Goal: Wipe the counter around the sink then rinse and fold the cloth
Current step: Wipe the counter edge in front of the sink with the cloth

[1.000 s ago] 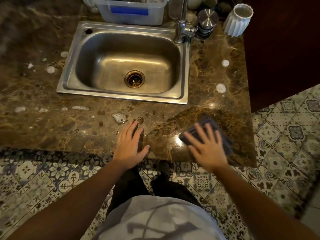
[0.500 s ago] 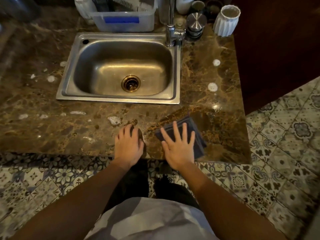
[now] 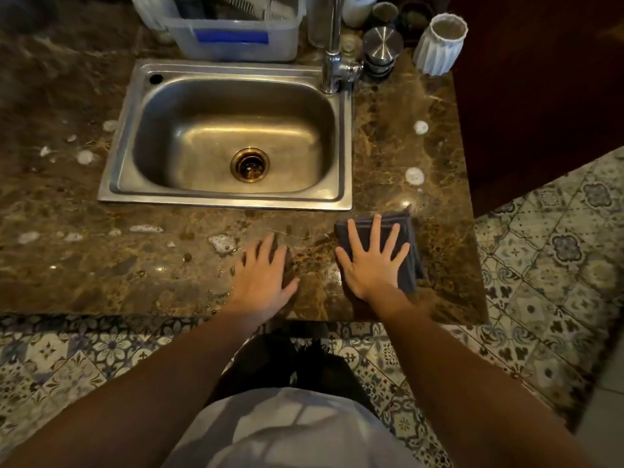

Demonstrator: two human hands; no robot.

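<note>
The brown marble surface (image 3: 67, 204) carries a steel sink (image 3: 114, 184). The dark folded cloth (image 3: 410, 265) lies on it just before the sink's front right corner, under the right hand (image 3: 373, 261), whose grip is spread flat, pressing not clutching. The left hand (image 3: 265, 275) rests flat nearby, grip empty. Soapy blobs (image 3: 222, 243) dot the front and left strips, so wiping is the step in hand; the next move likely calls for a pressed sweep leftward across them.

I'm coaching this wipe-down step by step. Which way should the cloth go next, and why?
Probably push the cloth forward along the counter right of the sink: two foam spots lie just beyond it, the right hand presses flat on it, and the left hand blocks a leftward sweep.
</note>
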